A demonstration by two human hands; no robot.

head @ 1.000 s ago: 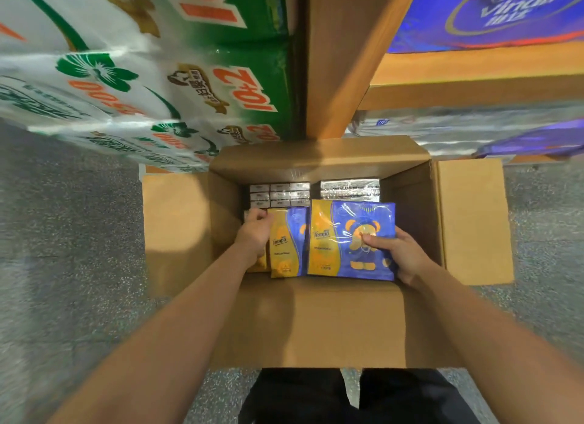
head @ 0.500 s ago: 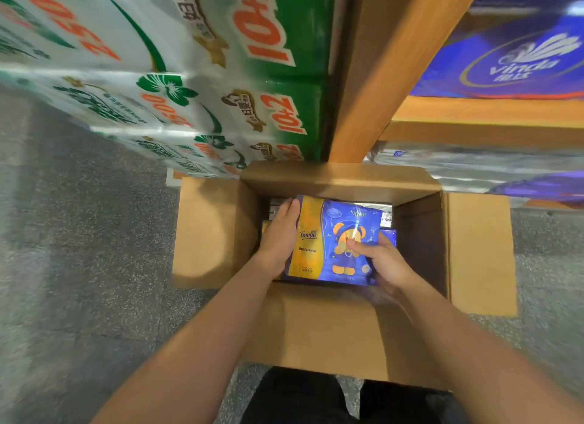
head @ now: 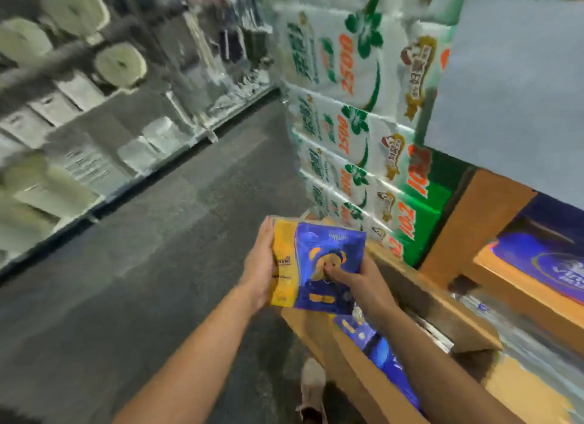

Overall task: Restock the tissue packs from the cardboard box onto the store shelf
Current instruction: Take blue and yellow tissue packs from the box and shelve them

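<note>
Held tissue pack [head: 319, 265]: yellow band at left, deep blue elsewhere, orange-and-blue bear figure printed on it. Cardboard box [head: 354, 370]: plain tan. Stacked bales [head: 344, 107]: white with green flowers, orange numerals, green lower panels. Floor [head: 151, 265]: dark speckled grey.

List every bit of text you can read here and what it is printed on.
"2500": green-and-white tissue packs, in orange.
"10+2", roughly: same stack, lower green packs.
Brand word on held tissue pack: blurred, unreadable.
White script on blue pack on the shelf: cut off, unreadable.
</note>
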